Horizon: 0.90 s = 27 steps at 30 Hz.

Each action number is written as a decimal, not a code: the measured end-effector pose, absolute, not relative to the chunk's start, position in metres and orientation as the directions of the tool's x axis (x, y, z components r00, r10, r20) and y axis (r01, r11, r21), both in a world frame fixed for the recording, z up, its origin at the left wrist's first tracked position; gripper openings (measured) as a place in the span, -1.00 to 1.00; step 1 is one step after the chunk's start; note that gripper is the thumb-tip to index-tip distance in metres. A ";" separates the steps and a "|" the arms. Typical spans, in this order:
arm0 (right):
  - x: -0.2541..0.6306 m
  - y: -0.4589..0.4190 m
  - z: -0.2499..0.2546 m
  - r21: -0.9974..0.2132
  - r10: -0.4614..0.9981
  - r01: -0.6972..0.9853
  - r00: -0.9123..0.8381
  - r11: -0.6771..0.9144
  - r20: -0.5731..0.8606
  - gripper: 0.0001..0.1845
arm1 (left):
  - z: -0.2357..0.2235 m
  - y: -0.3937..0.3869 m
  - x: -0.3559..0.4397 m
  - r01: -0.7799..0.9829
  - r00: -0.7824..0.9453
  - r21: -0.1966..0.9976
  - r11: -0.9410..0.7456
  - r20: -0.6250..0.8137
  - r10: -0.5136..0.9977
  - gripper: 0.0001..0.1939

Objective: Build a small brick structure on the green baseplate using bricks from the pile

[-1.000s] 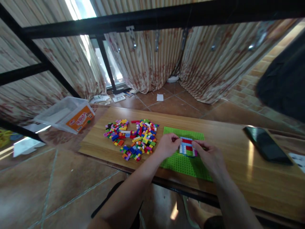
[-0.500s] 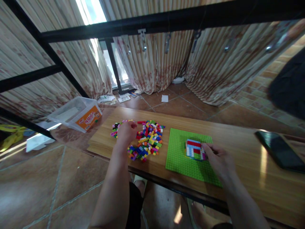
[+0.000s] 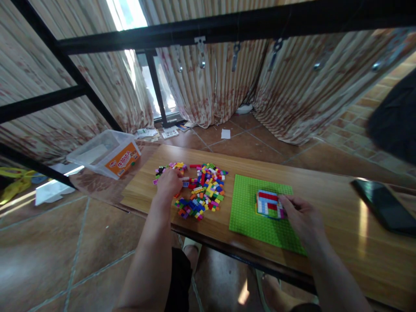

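Observation:
My left hand (image 3: 170,182) is down among the loose toy bricks (image 3: 208,186), on the left side of the heap. Its fingers are bent and closed, partly hidden by the hand itself. A pale brick (image 3: 184,178) and a blue brick (image 3: 185,184) show right at the fingertips; whether either is held is unclear. On the green baseplate (image 3: 243,216) stands a small block of joined bricks (image 3: 268,203) in red, white, light blue and green. My right hand (image 3: 299,212) pinches its right edge, where a bit of magenta shows, with the wrist over the plate.
The wooden bench (image 3: 208,158) carries everything, with a black phone (image 3: 383,206) at its right. Left of it, on the floor, sits a clear plastic box (image 3: 107,151) with an orange label. A black metal bar (image 3: 208,32) crosses in front of the curtains.
My left hand has shifted slightly left and down among the loose bricks, exposing the pale and blue ones. My right hand stays at the brick block. The whole view has moved a little.

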State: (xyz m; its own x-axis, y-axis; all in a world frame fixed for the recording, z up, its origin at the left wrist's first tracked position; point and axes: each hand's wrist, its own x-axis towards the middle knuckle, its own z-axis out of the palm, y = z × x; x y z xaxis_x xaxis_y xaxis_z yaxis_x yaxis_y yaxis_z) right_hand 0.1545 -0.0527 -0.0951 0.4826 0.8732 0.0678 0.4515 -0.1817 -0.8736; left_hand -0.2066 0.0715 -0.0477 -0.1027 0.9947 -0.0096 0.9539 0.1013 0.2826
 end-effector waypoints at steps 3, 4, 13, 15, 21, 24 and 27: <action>0.155 -0.052 -0.096 -0.870 0.867 0.449 0.496 -0.205 0.051 -0.57 | -0.048 0.074 -0.208 0.929 -0.075 0.368 0.034 0.097 0.992 -0.85; 0.155 -0.051 -0.096 -0.866 0.864 0.451 0.502 -0.215 0.046 -0.56 | -0.047 0.074 -0.206 0.912 -0.046 0.410 -0.015 0.138 0.989 -0.85; 0.137 -0.051 -0.081 -0.909 0.772 0.409 0.604 -0.085 0.200 -0.65 | -0.040 0.053 -0.133 0.363 0.600 0.827 -0.428 0.144 0.787 -0.79; 0.132 -0.051 -0.076 -0.914 0.781 0.406 0.573 -0.007 0.249 -0.67 | -0.043 0.045 -0.109 0.319 0.652 0.854 -0.410 0.116 0.750 -0.79; 0.131 -0.058 -0.070 -0.918 0.864 0.384 0.426 0.096 0.268 -0.73 | -0.052 0.029 -0.061 0.283 0.696 0.910 -0.303 0.023 0.718 -0.77; 0.134 -0.062 -0.068 -0.894 0.909 0.429 0.310 0.128 0.279 -0.75 | -0.054 0.025 -0.048 0.257 0.694 0.928 -0.270 0.017 0.719 -0.77; 0.136 -0.065 -0.065 -0.858 0.929 0.494 0.236 0.138 0.285 -0.78 | -0.056 0.022 -0.041 0.215 0.711 0.949 -0.229 0.008 0.703 -0.76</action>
State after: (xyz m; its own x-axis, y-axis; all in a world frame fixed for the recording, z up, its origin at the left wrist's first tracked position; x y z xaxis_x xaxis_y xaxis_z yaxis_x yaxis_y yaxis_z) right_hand 0.1363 -0.0646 -0.0655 0.2358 0.9290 0.2852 0.4940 0.1381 -0.8584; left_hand -0.0414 0.0225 -0.0559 0.7107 0.7034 0.0082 0.2155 -0.2288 0.9493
